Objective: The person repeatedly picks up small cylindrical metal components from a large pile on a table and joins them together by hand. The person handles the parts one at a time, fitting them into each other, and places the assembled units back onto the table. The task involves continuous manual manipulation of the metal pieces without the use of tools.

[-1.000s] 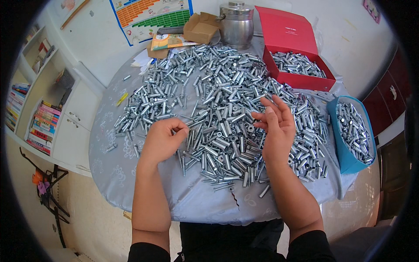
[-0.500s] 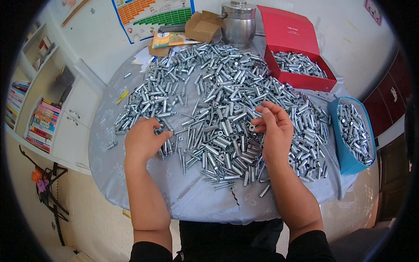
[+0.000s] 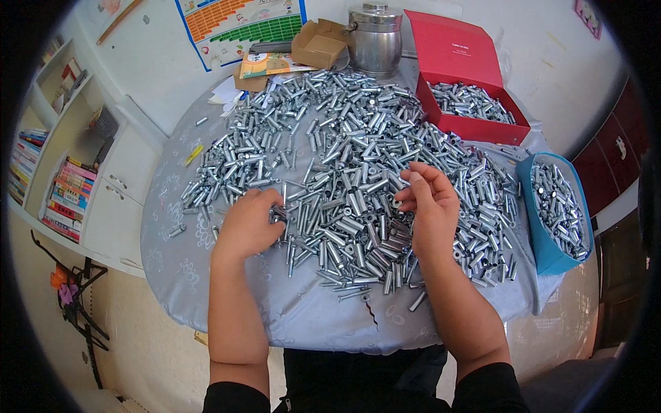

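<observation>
A wide heap of silver metal sleeves and bolts (image 3: 344, 227) covers the middle of the round table. At its left near side, my left hand (image 3: 249, 221) is palm down with fingers curled among the metal parts. Its fingertips are partly hidden, so what they grip cannot be made out. Over the heap's right part hovers my right hand (image 3: 435, 213), thumb up and fingers loosely bent and apart. No part shows between its fingers. Single long bolts (image 3: 354, 294) lie at the heap's near edge.
A red box (image 3: 475, 127) with its lid raised holds more metal parts, as does a blue bin (image 3: 544, 251) at the right edge. Behind the heap stand a steel pot (image 3: 376, 45) and a small cardboard box (image 3: 318, 45). A yellow pen-like item (image 3: 194, 154) lies left.
My left hand has moved right, from the small parts at the left toward the heap's middle. Some parts that lay there have shifted with it. My right hand has barely moved.
</observation>
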### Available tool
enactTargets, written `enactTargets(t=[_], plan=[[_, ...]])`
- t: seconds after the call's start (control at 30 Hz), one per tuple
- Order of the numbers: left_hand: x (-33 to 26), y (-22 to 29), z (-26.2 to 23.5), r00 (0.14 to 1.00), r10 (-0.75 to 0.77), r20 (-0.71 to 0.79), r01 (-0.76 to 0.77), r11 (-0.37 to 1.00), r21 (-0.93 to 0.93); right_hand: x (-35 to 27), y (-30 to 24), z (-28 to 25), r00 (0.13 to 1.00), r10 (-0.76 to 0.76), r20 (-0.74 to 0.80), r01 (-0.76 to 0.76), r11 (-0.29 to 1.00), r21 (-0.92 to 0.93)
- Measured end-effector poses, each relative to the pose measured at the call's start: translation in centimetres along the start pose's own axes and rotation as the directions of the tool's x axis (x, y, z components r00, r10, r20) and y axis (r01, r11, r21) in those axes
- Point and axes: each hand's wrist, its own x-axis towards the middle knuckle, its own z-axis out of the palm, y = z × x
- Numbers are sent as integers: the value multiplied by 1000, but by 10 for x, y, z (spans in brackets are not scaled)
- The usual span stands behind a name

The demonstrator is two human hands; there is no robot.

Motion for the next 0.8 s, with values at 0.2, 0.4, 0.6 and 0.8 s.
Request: enactTargets(t=[0.2, 0.4, 0.6, 0.8], plan=[[3, 21, 8, 992, 125, 12, -125, 991, -39, 0, 2, -1, 1000, 18, 7, -18, 1000, 1], [8, 26, 22, 970, 218, -111, -236, 951, -201, -1, 2, 0, 999, 29, 20, -29, 999, -14], [7, 46, 21, 993, 106, -59, -121, 818, -562, -1, 0, -1, 999, 37, 28, -36, 999, -17], [8, 59, 25, 999, 45, 17, 1, 350, -937, -3, -4, 0, 992, 105, 73, -102, 993, -51]])
